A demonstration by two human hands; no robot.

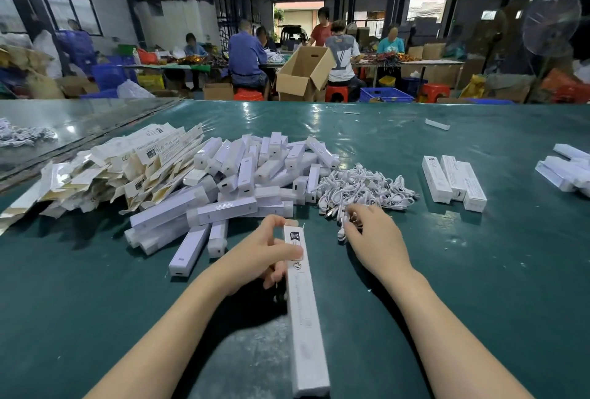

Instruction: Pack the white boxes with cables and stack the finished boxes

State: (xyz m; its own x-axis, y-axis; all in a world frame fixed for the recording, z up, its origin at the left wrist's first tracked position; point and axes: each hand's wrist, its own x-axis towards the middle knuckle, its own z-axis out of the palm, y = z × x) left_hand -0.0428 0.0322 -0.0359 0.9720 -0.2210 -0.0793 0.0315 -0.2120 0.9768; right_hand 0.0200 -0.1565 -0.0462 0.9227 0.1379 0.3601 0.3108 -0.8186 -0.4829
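Note:
My left hand [266, 253] grips the far end of a long white box [305, 318] that points toward me over the green table [479, 271]. My right hand [373, 235] pinches a white cable [342, 228] at the near edge of the cable pile [364, 187]. Three packed boxes [453, 183] stand side by side to the right of the pile. More white boxes [565, 170] lie at the far right edge.
A heap of white lamp units [242, 181] fills the middle left, with flat unfolded cartons [105, 172] beyond it. More cables [22, 135] lie far left. A small white piece [437, 124] rests far back. Behind the table, people work among cardboard boxes [303, 74], stools and crates.

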